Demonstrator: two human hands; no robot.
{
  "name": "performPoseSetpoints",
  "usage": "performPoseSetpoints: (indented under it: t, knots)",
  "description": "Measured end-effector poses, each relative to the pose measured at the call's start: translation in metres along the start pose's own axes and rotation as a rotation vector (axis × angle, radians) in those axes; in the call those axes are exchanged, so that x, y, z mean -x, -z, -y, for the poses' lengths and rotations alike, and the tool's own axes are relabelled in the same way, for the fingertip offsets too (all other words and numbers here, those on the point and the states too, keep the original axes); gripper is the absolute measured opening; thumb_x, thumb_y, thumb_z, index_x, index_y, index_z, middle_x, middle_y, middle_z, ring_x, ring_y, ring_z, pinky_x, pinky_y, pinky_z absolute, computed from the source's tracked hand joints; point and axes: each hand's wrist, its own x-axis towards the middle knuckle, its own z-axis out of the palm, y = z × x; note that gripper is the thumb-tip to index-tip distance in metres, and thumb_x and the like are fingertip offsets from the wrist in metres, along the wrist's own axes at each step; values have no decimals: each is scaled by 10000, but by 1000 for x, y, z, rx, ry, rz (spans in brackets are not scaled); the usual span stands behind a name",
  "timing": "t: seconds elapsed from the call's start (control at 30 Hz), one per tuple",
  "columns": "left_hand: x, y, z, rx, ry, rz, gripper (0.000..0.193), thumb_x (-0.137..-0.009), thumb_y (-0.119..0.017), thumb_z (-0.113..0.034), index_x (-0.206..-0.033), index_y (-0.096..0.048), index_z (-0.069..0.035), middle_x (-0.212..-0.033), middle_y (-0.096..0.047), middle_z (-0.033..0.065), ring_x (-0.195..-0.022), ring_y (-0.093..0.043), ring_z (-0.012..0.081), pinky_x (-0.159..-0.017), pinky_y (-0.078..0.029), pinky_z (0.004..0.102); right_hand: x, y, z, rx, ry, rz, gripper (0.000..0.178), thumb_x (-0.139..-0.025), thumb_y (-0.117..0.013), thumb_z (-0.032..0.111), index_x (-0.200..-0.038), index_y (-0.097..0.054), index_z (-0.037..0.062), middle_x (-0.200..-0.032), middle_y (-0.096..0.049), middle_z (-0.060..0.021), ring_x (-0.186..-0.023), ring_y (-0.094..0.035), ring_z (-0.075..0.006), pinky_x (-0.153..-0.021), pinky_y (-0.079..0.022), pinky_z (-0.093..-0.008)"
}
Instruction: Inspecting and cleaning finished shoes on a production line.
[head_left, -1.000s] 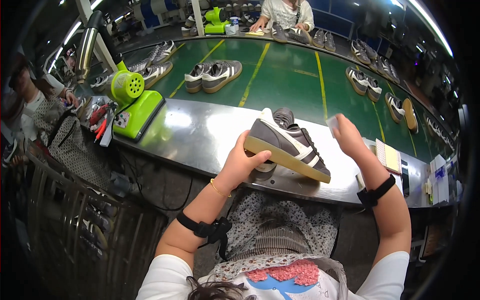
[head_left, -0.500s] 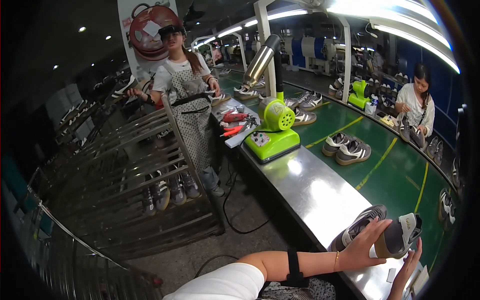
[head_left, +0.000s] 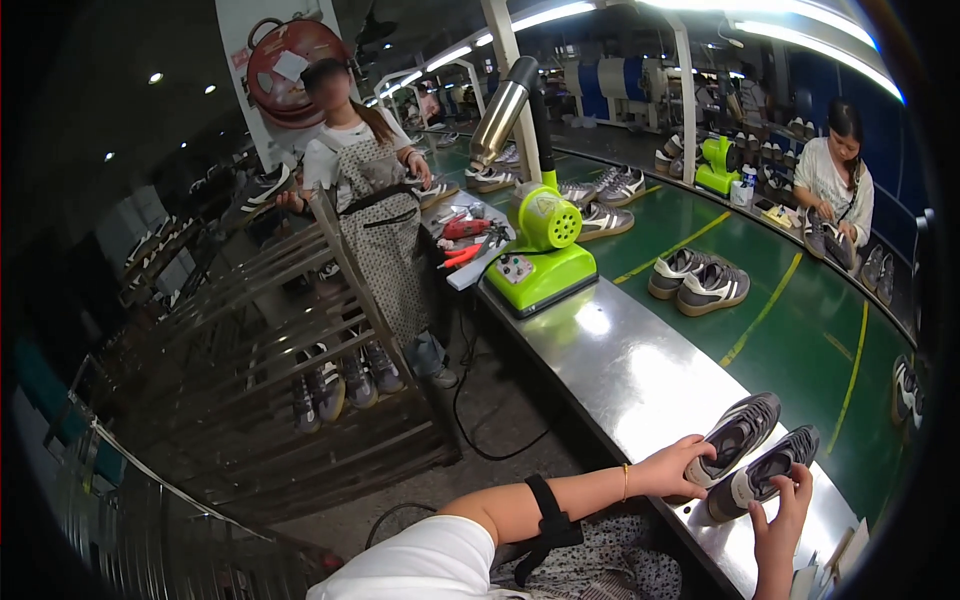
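Observation:
Two grey sneakers with white stripes and gum soles rest side by side on the metal bench top (head_left: 660, 365), toes pointing away from me. My left hand (head_left: 672, 468) grips the heel of the left sneaker (head_left: 740, 436), thumb and fingers round its collar. At the heel of the right sneaker (head_left: 768, 468), my right hand (head_left: 785, 508) has its thumb and fingers bent round the collar. The palms and part of both heels are hidden.
A lime-green blower machine (head_left: 545, 275) stands on the bench, with red-handled tools (head_left: 462, 240) behind it. Beyond runs a green conveyor belt (head_left: 790, 340) carrying sneaker pairs (head_left: 700, 281). A metal rack (head_left: 380, 300) stands left. Co-workers are at far left (head_left: 375, 200) and across the belt (head_left: 838, 185).
The right sneaker was tilted with its heel raised between both hands; now it rests beside the other. My left hand has moved to the left sneaker's heel.

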Motion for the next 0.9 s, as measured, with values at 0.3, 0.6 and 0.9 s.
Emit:
performPoseSetpoints:
  t: [0.3,0.6,0.9]
  knots:
    - [4,-11,-11,27,12,-55,557,-642,-748,-293,-1100,-495,-101,-1354,-300,294,-1177,-428,409,-948,-375,346,-16,0,35,-37,-82,358,632,-676,-682,72,-1243,-408,15,-731,-548,-152,-673,-553,-290,-627,-420,-366]
    - [9,-24,-25,104,-91,78,474,-789,-643,-358,-1164,-535,-90,-1271,-417,282,-1196,-426,375,-956,-377,388,-18,14,52,196,-130,589,444,-726,-699,216,-1110,-556,47,-845,-578,-226,-786,-549,-403,-692,-439,-450]
    - [4,-1,55,-141,-140,-429,198,-815,-589,-194,-935,-575,-37,-923,-597,94,-847,-575,269,-759,-459,358,-10,41,-55,-671,-401,275,773,-575,-766,143,-1211,-374,-56,-964,-585,-97,-889,-574,-191,-837,-438,-313]
